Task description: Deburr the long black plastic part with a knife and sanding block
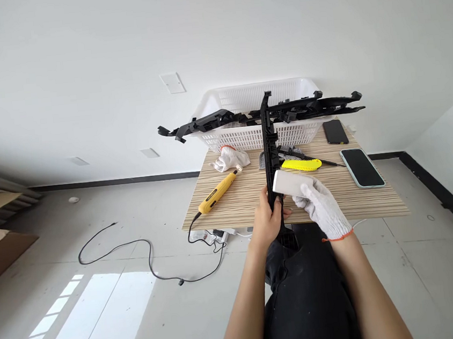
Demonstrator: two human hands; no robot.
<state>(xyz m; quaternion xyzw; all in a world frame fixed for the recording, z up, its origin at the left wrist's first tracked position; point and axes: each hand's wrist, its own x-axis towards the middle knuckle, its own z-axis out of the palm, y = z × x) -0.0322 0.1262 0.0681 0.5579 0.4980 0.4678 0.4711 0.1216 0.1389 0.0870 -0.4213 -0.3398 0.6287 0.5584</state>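
My bare left hand [267, 220] is closed around the lower stretch of a long black plastic trim piece [269, 154], which stands upright in view with its lower end over my lap. A white knitted glove with an orange cuff covers my right hand [325, 210]. Its fingers are closed on a pale, off-white flat block [292, 183], whose left end meets or overlaps the edge of the trim piece; I cannot tell if they touch. Just beyond the block, a yellow utility knife [301, 165] lies on the wood-patterned table [231, 209].
More black plastic parts [209, 121] lie across a white basket [227, 140] and overhang both sides. A yellow corded power tool [217, 192] and a white glove [230, 159] lie left. Two phones [362, 168] are at right. A black cable [150, 253] trails across the floor.
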